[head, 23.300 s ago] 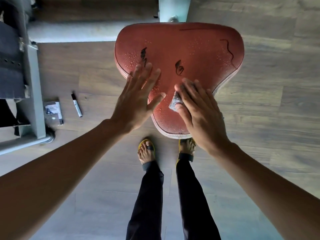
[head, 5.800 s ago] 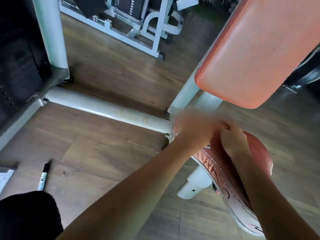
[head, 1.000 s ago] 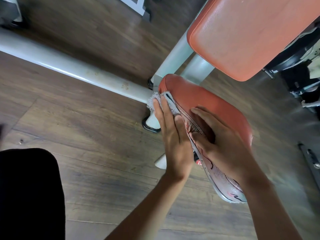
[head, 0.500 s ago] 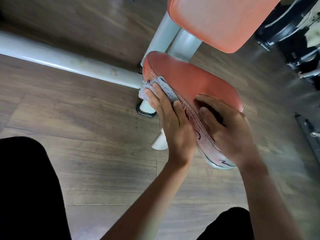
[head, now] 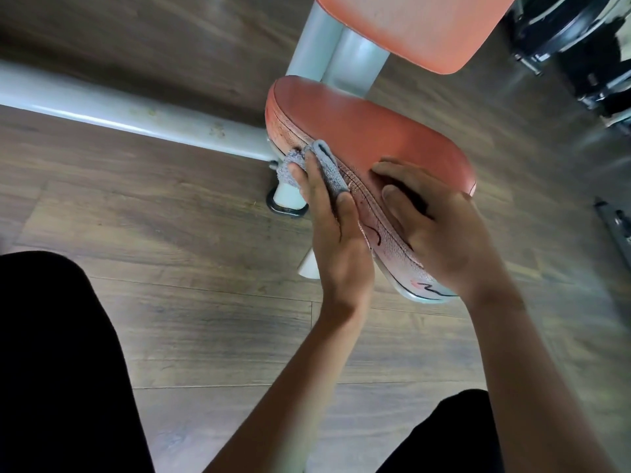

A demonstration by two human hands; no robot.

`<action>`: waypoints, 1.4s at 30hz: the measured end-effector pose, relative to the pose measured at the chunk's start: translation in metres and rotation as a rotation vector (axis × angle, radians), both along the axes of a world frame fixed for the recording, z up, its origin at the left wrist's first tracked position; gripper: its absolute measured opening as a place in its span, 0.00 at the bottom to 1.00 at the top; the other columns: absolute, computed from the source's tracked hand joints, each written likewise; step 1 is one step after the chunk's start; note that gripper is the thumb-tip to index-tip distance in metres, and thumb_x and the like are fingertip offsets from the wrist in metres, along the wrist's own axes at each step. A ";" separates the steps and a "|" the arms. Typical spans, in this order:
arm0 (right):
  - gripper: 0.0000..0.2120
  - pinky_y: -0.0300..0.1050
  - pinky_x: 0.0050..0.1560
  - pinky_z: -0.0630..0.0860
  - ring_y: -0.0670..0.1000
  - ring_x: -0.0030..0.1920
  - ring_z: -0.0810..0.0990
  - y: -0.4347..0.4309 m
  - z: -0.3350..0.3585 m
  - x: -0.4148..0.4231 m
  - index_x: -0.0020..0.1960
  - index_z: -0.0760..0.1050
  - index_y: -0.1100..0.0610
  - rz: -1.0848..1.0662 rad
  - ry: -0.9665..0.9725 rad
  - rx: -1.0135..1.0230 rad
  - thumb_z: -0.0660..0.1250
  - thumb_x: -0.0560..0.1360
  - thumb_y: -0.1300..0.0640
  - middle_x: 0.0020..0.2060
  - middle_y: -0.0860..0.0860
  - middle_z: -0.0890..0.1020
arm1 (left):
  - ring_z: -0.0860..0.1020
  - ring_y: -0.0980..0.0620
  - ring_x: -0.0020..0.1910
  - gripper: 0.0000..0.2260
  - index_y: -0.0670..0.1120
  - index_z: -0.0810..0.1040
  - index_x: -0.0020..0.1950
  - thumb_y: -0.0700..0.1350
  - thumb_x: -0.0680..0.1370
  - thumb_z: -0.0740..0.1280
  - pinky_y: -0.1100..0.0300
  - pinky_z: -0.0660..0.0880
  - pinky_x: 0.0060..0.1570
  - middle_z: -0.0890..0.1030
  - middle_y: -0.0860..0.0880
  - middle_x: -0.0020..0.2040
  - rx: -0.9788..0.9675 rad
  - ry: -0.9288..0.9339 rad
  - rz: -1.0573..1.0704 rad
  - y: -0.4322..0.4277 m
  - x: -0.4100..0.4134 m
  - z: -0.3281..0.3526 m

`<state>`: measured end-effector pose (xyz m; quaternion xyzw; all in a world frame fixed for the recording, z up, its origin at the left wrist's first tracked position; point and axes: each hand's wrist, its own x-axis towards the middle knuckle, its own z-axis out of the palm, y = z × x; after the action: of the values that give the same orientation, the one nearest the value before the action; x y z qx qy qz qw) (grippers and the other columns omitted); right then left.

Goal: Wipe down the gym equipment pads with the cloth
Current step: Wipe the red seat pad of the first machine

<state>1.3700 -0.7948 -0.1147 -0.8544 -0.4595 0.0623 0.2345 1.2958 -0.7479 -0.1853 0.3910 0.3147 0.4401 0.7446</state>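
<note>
The red seat pad stands on a pale metal post, black pen squiggles and wet droplets along its near side edge. My left hand presses a grey cloth against that side edge with straight fingers, the thumb lying along the cloth's lower end. Flat on top of the seat, near its front, rests my right hand. Above the seat hangs the red back pad.
A pale steel frame tube runs along the wooden floor on the left to the seat post foot. Dark machine parts sit at the upper right. My black-clad knees fill the lower left and lower right.
My left hand has slid the cloth a little from the seat's rear corner forward along the side edge. The right hand has stayed on the seat top.
</note>
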 end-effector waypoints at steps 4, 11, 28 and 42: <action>0.18 0.43 0.73 0.65 0.36 0.71 0.68 -0.001 -0.001 0.002 0.66 0.77 0.43 0.001 0.021 -0.007 0.60 0.78 0.47 0.68 0.36 0.76 | 0.54 0.64 0.77 0.27 0.54 0.50 0.81 0.40 0.85 0.55 0.53 0.55 0.78 0.53 0.59 0.80 -0.073 -0.047 0.029 -0.005 -0.004 0.008; 0.19 0.47 0.72 0.68 0.37 0.69 0.71 0.002 -0.003 0.003 0.65 0.77 0.42 -0.008 0.020 0.015 0.60 0.76 0.44 0.66 0.35 0.76 | 0.64 0.78 0.66 0.23 0.55 0.58 0.80 0.42 0.85 0.55 0.73 0.62 0.68 0.65 0.81 0.64 -0.096 0.061 -0.020 -0.019 -0.021 0.011; 0.18 0.48 0.71 0.69 0.38 0.68 0.71 0.002 -0.003 0.002 0.64 0.77 0.42 -0.014 0.010 0.039 0.61 0.76 0.46 0.64 0.35 0.77 | 0.73 0.51 0.70 0.22 0.49 0.71 0.74 0.45 0.80 0.66 0.45 0.68 0.71 0.76 0.50 0.69 -0.195 -0.040 0.117 -0.016 -0.018 0.004; 0.17 0.49 0.72 0.68 0.37 0.69 0.71 0.001 -0.002 0.002 0.64 0.78 0.42 -0.023 0.017 0.045 0.63 0.77 0.47 0.65 0.35 0.77 | 0.76 0.63 0.57 0.15 0.50 0.77 0.67 0.39 0.82 0.64 0.70 0.71 0.59 0.76 0.51 0.57 -0.042 0.061 0.103 -0.010 -0.032 0.012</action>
<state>1.3719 -0.7934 -0.1167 -0.8535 -0.4489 0.0567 0.2583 1.2635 -0.7580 -0.1735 0.3716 0.3662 0.4592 0.7190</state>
